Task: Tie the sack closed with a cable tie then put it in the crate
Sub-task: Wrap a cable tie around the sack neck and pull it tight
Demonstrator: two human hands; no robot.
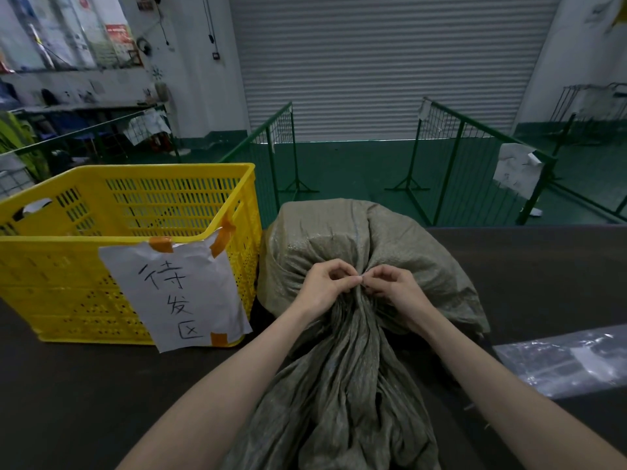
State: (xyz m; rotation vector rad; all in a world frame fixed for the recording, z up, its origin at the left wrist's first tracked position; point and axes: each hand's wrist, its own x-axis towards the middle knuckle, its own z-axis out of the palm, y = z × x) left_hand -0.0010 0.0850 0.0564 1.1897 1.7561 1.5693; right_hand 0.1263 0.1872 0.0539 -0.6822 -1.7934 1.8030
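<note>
A grey-green woven sack lies on the dark table, its bulging body away from me and its gathered neck running toward me. My left hand and my right hand meet on top of the bunched neck. Both pinch a thin pale cable tie between fingertips, only a short bit of it showing between the hands. The yellow slatted crate stands to the left of the sack, open at the top, with a white handwritten paper sign taped on its near corner.
A clear plastic bag lies on the table at the right. Beyond the table's far edge stand green wire-mesh barriers on a green floor, before a shut roller door. A cluttered bench is at the far left.
</note>
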